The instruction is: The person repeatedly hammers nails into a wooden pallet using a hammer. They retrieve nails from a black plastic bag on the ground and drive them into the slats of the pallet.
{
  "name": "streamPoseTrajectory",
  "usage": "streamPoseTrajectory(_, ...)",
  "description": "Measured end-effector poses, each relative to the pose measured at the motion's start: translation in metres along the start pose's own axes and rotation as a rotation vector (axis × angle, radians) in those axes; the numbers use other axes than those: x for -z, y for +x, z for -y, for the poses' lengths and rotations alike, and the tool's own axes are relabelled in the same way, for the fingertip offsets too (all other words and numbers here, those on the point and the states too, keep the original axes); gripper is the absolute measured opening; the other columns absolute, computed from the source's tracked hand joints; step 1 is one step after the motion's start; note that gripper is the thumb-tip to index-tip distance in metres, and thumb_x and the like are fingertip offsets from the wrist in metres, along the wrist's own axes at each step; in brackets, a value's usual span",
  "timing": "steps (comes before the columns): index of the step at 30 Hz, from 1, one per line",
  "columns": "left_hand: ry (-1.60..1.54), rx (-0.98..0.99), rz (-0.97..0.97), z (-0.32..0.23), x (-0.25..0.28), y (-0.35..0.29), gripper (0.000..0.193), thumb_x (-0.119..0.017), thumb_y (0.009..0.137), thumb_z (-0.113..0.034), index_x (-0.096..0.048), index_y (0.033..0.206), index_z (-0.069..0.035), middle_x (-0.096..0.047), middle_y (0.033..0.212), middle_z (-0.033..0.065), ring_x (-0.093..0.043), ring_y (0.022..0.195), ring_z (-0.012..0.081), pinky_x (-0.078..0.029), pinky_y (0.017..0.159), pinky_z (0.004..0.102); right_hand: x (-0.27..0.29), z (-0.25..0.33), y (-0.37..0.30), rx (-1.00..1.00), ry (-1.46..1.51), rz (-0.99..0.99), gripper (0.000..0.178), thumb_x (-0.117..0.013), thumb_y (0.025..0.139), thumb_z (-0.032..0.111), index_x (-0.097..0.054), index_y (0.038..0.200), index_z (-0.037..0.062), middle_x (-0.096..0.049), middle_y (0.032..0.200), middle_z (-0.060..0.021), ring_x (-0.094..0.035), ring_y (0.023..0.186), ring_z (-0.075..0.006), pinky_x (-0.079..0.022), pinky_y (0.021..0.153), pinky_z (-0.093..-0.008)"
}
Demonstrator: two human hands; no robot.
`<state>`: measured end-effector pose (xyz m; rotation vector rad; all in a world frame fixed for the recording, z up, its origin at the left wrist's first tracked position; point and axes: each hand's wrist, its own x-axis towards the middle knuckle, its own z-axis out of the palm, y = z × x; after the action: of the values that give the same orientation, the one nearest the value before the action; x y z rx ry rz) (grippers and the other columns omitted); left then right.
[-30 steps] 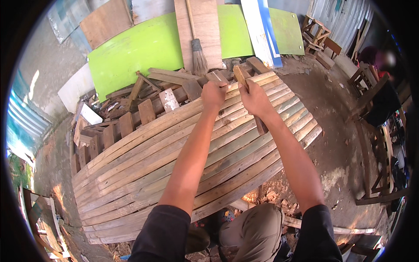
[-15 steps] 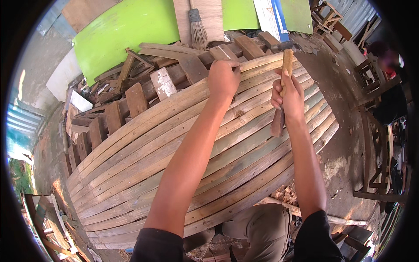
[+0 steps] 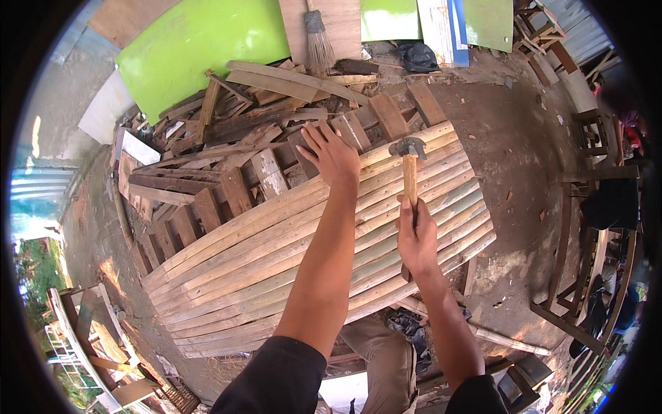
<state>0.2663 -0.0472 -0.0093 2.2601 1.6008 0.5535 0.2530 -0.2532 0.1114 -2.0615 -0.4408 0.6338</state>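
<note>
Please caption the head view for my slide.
Right hand holds a hammer over slats; left hand open over a wooden block.

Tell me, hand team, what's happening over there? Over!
Right hand gripping hammer. Left hand open, fingers spread, by the slats' far edge. Slats side by side. Wood scraps heaped beyond them.

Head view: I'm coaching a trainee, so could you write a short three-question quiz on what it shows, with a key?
1. Which hand grips the hammer?
2. True or false: the left hand is clenched into a fist.
3. What colour is the large panel to the left of the broom? A) red B) bright green C) black

Key: 1. the right hand; 2. false, it is open; 3. B
</note>
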Motion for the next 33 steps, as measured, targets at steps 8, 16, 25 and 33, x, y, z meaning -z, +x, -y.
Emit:
streamPoseTrajectory(8, 0.197, 0.061, 0.333, -0.024, 0.021, 0.002, 0.063, -0.056, 0.097, -0.022, -0.034, 0.155, -0.01, -0.025, 0.166, 0.0148, -0.007, 0.157, 0.0371, 0.002, 0.124, 0.064, 0.002, 0.015, 0.003, 0.085, -0.072, 0.065, 0.022, -0.049, 0.107, 0.018, -0.05, 0.115, -0.0031, -0.057, 0.064, -0.0221, -0.062, 0.054, -0.0427, -0.045, 0.048, -0.0465)
streamPoseTrajectory(16, 0.216, 0.057, 0.383, -0.019, 0.017, 0.004, 0.065, -0.056, 0.096, -0.019, -0.033, 0.156, -0.01, -0.025, 0.166, 0.0124, -0.002, 0.157, 0.04, 0.007, 0.123, 0.0648, -0.004, 0.01, 0.014, -0.003, -0.134, 0.189, 0.02, -0.053, 0.104, 0.013, -0.05, 0.112, -0.0045, -0.059, 0.066, -0.0215, -0.063, 0.053, -0.0421, -0.045, 0.047, -0.0468)
streamPoseTrajectory(25, 0.211, 0.048, 0.407, -0.013, 0.012, 0.006, 0.072, -0.059, 0.092, -0.018, -0.03, 0.158, -0.014, -0.023, 0.167, 0.0105, -0.002, 0.157, 0.0397, 0.007, 0.122, 0.0664, -0.006, 0.023, 0.022, 0.132, -0.209, 0.184, 0.02, -0.055, 0.102, 0.013, -0.05, 0.11, -0.0045, -0.055, 0.059, -0.0193, -0.061, 0.051, -0.0433, -0.044, 0.044, -0.0477)
streamPoseTrajectory(33, 0.236, 0.04, 0.432, -0.012, 0.012, 0.007, 0.084, -0.067, 0.084, -0.019, -0.029, 0.158, -0.016, -0.023, 0.167, 0.0106, -0.002, 0.157, 0.0415, 0.006, 0.122, 0.0669, 0.0, 0.053, 0.029, 0.177, -0.134, 0.2, 0.016, -0.059, 0.1, 0.012, -0.049, 0.1, -0.0001, -0.06, 0.069, -0.0233, -0.064, 0.06, -0.0448, -0.046, 0.047, -0.0494)
